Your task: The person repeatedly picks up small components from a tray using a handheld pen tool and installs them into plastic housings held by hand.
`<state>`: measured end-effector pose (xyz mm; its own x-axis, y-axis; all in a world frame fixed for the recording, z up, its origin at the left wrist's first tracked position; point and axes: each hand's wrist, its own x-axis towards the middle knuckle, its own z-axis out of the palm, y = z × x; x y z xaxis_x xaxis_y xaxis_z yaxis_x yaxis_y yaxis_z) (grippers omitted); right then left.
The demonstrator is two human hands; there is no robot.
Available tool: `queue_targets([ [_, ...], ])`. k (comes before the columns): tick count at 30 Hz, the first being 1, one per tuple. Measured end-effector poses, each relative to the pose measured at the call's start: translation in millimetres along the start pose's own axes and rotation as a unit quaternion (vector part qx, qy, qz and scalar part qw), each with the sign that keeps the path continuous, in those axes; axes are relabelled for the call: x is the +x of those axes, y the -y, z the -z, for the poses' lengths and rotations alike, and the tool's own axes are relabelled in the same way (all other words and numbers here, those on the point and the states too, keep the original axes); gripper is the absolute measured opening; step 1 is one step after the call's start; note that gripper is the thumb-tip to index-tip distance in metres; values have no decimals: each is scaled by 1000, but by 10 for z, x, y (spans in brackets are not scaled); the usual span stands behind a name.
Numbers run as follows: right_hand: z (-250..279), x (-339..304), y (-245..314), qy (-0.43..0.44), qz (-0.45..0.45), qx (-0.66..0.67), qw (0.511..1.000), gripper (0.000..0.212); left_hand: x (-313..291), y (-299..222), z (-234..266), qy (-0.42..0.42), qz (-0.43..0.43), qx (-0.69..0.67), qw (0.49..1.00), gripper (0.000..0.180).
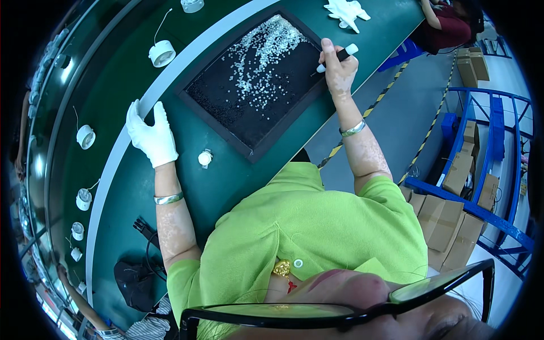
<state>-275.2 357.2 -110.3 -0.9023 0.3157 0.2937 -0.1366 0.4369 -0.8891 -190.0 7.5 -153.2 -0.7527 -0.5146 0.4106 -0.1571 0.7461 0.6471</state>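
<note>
My right hand (340,71), bare, is closed around a short black stick with white ends (347,52), a pen-like tool, at the right rim of a dark tray (212,113). Many tiny clear and whitish pieces (266,51) lie scattered in the tray, thickest at its far end, with small black pieces (209,102) toward its left side. In a white glove, my left hand (152,136) is left of the tray by the pale curved strip, its thumb apart from the fingers and nothing seen in it. Between that hand and the tray's near corner sits a small round white part (205,158).
White round lamp-like fittings with wires (162,54) sit along the green line beyond the pale strip (122,144). A white glove (347,12) lies at the table's far end. A black bag (135,283) is at lower left. Cartons (439,221) and blue racks (470,198) stand right; another person (453,25) sits far right.
</note>
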Motion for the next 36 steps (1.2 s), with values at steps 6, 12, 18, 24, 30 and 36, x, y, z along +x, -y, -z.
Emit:
queue_targets([
  [6, -12, 3, 10, 18, 0, -24, 1000, 48, 6, 12, -41, -1, 5, -2, 1000, 48],
  [12, -73, 14, -45, 27, 26, -39, 999, 46, 14, 8, -67, -1, 9, -3, 1000, 48],
  [18, -99, 36, -191, -58, 17, 77, 995, 45, 45, -146, -117, -63, -37, -67, 995, 44],
  [24, -86, 73, -270, -79, -16, 247, 966, 44, 514, -823, -581, 49, -262, -161, 950, 50],
  [30, -99, 57, -307, -90, -4, 235, 968, 44, 1465, -605, -1612, 50, -46, 52, 996, 71],
  [36, -110, 81, -318, -102, -7, 247, 964, 44, 1643, -230, -1842, 99, -61, 117, 986, 50],
])
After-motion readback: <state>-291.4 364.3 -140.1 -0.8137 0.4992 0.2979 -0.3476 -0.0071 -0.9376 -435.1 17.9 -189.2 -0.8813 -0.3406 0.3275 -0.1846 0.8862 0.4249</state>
